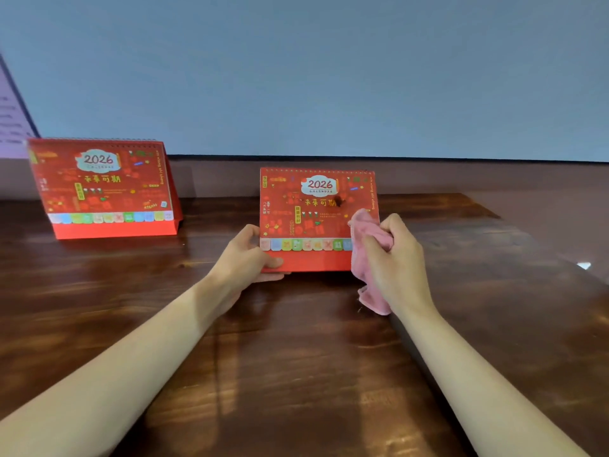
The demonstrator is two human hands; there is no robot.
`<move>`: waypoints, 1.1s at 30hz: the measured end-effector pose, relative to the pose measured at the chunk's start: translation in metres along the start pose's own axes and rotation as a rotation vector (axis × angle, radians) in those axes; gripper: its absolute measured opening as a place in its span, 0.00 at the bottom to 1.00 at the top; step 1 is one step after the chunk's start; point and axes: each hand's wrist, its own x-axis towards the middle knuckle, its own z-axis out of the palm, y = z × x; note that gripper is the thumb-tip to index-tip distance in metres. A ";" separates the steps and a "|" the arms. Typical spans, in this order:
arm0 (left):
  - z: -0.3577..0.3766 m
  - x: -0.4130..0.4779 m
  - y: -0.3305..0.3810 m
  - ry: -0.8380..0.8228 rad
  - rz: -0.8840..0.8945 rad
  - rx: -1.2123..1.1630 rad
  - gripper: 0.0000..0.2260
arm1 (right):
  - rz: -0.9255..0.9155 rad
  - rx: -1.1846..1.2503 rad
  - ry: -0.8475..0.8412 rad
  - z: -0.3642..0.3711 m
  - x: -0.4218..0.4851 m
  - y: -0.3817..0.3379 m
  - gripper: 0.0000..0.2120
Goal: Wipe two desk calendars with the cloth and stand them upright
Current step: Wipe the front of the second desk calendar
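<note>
Red card, stiff and light: the near calendar (318, 219) is standing in front of you at mid-desk, its face tilting back toward the wall. A dark smudge (339, 202) is sitting on the cover just right of centre, above the cloth (367, 255), so that patch is probably what needs wiping now.

You are pinching the lower left corner with your left hand (245, 255), thumb lying on the front of the base strip, fingers curling behind it. Your right hand (395, 258) is closing into a loose fist around the bunched pink cloth, which is pressing against the cover's lower right edge and trailing down toward the desk (296, 357).

Judging by the thin card and wire binding, this thing is going to be light and springy, and likely to skate on the glossy wood under a sideways rub. Keep bracing it by the base strip, where the card looks folded double, not by the loose pages or coloured tabs, which could crease. Soft cloth is going to give, so press flat and gently.

Off to your left, well apart, the second calendar (105, 189) is standing upright near the wall; whether it has been wiped I cannot tell.
</note>
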 end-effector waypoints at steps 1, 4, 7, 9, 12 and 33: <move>-0.006 -0.001 -0.001 0.009 0.005 0.008 0.16 | -0.034 -0.029 0.008 0.005 -0.001 -0.003 0.13; -0.019 -0.005 -0.003 0.032 0.026 0.017 0.18 | -0.188 -0.146 0.054 0.019 0.001 -0.005 0.10; -0.031 -0.009 -0.006 0.033 0.041 -0.023 0.19 | -0.324 -0.184 0.043 0.029 0.006 -0.005 0.13; -0.037 -0.010 -0.006 0.022 0.041 -0.066 0.19 | -0.395 -0.252 0.078 0.034 0.011 -0.008 0.15; -0.039 -0.010 -0.004 0.006 0.031 -0.078 0.19 | -0.408 -0.349 0.171 0.037 0.024 -0.010 0.15; -0.036 -0.013 -0.006 0.039 0.057 -0.071 0.18 | -0.391 -0.525 -0.058 0.047 0.030 -0.004 0.09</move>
